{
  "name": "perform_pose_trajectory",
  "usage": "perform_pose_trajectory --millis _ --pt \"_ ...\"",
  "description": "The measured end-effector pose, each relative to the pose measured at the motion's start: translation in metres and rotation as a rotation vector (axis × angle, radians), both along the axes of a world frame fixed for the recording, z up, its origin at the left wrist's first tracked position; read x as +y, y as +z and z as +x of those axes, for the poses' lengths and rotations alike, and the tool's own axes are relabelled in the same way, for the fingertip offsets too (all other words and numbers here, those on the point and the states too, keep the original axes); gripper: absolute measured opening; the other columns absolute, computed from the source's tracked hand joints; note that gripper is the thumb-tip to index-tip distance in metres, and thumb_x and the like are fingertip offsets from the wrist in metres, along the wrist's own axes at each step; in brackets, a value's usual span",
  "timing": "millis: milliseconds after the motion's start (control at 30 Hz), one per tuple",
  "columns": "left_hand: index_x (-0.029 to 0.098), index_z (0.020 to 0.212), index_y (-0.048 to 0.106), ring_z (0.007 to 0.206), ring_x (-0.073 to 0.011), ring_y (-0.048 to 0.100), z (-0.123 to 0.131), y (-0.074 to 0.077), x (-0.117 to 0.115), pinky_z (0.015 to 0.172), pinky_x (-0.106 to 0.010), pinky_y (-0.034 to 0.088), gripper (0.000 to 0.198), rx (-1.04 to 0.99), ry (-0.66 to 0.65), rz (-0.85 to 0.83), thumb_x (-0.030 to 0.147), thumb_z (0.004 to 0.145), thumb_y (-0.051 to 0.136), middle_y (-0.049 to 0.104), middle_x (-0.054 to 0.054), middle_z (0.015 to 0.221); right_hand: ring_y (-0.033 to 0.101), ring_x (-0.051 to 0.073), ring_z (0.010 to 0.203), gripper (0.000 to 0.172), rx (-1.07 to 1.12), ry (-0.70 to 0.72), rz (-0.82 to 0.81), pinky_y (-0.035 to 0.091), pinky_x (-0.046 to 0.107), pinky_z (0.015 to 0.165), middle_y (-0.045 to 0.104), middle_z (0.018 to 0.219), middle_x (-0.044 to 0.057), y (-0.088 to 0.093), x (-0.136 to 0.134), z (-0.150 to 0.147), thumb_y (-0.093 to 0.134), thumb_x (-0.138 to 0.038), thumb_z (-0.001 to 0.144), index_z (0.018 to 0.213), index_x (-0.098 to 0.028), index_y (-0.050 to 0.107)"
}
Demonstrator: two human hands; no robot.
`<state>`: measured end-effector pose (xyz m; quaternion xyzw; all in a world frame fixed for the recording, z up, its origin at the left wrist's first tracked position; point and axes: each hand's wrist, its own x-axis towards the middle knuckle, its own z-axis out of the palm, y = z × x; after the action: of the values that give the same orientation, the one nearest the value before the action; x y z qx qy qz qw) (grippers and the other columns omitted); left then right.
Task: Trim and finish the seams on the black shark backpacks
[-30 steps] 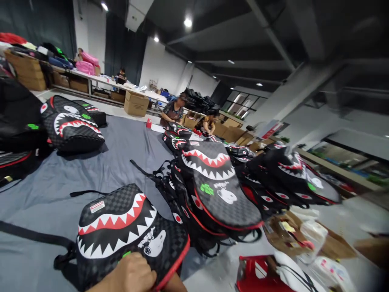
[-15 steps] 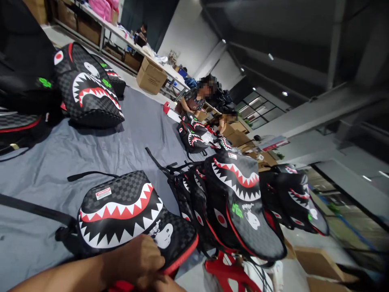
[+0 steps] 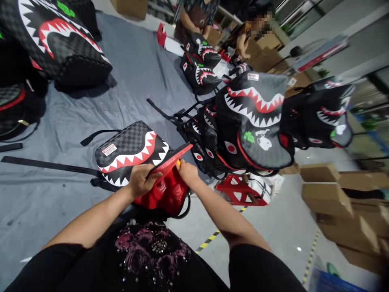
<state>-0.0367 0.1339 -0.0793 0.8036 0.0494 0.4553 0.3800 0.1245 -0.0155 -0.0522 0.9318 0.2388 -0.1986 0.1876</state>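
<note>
A black checkered backpack [image 3: 129, 148] with a printed shark mouth lies before me on the grey cloth, its front panel folded up to bare the red lining [image 3: 165, 192]. My left hand [image 3: 142, 180] grips the panel's red-trimmed edge, fingers closed with the thumb on the red side. Opposite it, my right hand [image 3: 187, 174] is closed at the same edge. A bit of yellow pokes out from its fingertips; the rest of that small object is hidden. Beside them leans a row of similar backpacks [image 3: 258, 107], their red-edged panels facing up.
More shark backpacks [image 3: 69, 44] stand at the left on the grey cloth [image 3: 130, 77]. Two people [image 3: 197, 18] work at the far end. A red and white crate-like object [image 3: 240, 190] sits on the floor. Open cardboard boxes [image 3: 326, 198] are at the right.
My view has tipped down. The backpack's front panel, flat before, is now folded up with the red lining showing. Both hands are now at its edge, and a yellow bit shows in the right.
</note>
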Motion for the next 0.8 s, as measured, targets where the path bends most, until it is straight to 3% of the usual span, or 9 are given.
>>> perform_pose_trajectory --millis 67,167,233,333,433,500,633,733,800 --pt "0.019 0.061 0.050 0.043 -0.0087 0.040 0.001 -0.002 0.004 0.048 -0.022 0.031 0.043 0.020 0.128 -0.005 0.047 0.095 0.051 0.042 0.005 0.047 0.066 0.027 0.111 0.045 0.036 -0.045 -0.021 0.050 0.035 0.088 0.068 0.115 0.023 -0.004 -0.006 0.011 0.035 -0.042 0.105 0.129 -0.011 0.057" --pt "0.019 0.063 0.052 0.046 -0.0100 0.043 0.006 -0.009 0.008 0.051 -0.023 0.033 0.041 0.056 0.283 -0.048 0.047 0.093 0.050 0.044 0.004 0.050 0.067 0.030 0.111 0.034 0.129 -0.117 -0.088 0.050 0.037 0.088 0.069 0.112 0.025 -0.008 -0.049 -0.004 0.046 -0.032 0.102 0.113 -0.009 0.068" --pt "0.019 0.065 0.055 0.049 -0.0108 0.046 0.012 -0.015 0.005 0.053 -0.023 0.035 0.039 0.093 0.324 -0.081 0.047 0.092 0.050 0.047 0.003 0.052 0.071 0.029 0.099 0.030 0.256 -0.172 -0.133 0.052 0.035 0.083 0.072 0.102 0.023 -0.008 -0.081 -0.027 0.054 -0.031 0.099 0.098 -0.008 0.073" --pt "0.019 0.069 0.058 0.052 -0.0122 0.050 0.020 -0.018 -0.006 0.056 -0.024 0.038 0.039 0.143 0.278 -0.087 0.049 0.092 0.048 0.052 0.001 0.055 0.070 0.016 0.063 0.037 0.569 -0.299 -0.099 0.050 0.024 0.067 0.072 0.074 0.013 -0.006 -0.111 -0.059 0.063 -0.041 0.093 0.082 -0.007 0.073" --pt "0.018 0.070 0.059 0.053 -0.0125 0.053 0.024 -0.016 -0.019 0.056 -0.024 0.039 0.042 0.107 0.194 -0.039 0.050 0.094 0.046 0.056 0.000 0.057 0.055 0.005 0.045 0.056 0.881 -0.508 0.134 0.042 0.018 0.058 0.060 0.054 0.002 -0.012 -0.123 -0.062 0.040 -0.047 0.101 0.081 -0.003 0.069" --pt "0.018 0.068 0.057 0.049 -0.0113 0.049 0.026 -0.013 -0.025 0.053 -0.023 0.037 0.043 0.057 0.146 0.013 0.049 0.096 0.046 0.053 0.001 0.054 0.047 0.005 0.040 0.065 0.907 -0.702 0.376 0.041 0.018 0.054 0.050 0.047 -0.004 -0.023 -0.126 -0.051 0.025 -0.052 0.104 0.080 -0.007 0.065" --pt "0.018 0.069 0.059 0.043 -0.0091 0.045 0.031 -0.006 -0.033 0.049 -0.022 0.034 0.043 -0.009 0.040 0.113 0.049 0.096 0.047 0.050 0.003 0.050 0.024 0.005 0.033 0.063 0.985 -1.180 0.982 0.032 0.016 0.042 0.030 0.041 -0.011 -0.065 -0.124 -0.038 0.019 -0.061 0.103 0.073 -0.017 0.054" --pt "0.018 0.068 0.059 0.043 -0.0090 0.045 0.036 -0.002 -0.033 0.048 -0.023 0.033 0.043 -0.019 0.022 0.152 0.050 0.094 0.050 0.051 0.003 0.050 0.012 0.005 0.033 0.060 1.280 -1.297 1.328 0.027 0.016 0.038 0.021 0.041 -0.014 -0.102 -0.125 -0.048 0.021 -0.066 0.101 0.074 -0.019 0.049" --pt "0.018 0.067 0.059 0.043 -0.0091 0.044 0.038 0.000 -0.031 0.047 -0.023 0.032 0.043 -0.015 0.059 0.140 0.051 0.093 0.051 0.050 0.003 0.050 0.014 0.005 0.033 0.058 1.322 -1.370 1.501 0.028 0.016 0.037 0.022 0.042 -0.014 -0.120 -0.130 -0.057 0.027 -0.068 0.099 0.075 -0.020 0.048"
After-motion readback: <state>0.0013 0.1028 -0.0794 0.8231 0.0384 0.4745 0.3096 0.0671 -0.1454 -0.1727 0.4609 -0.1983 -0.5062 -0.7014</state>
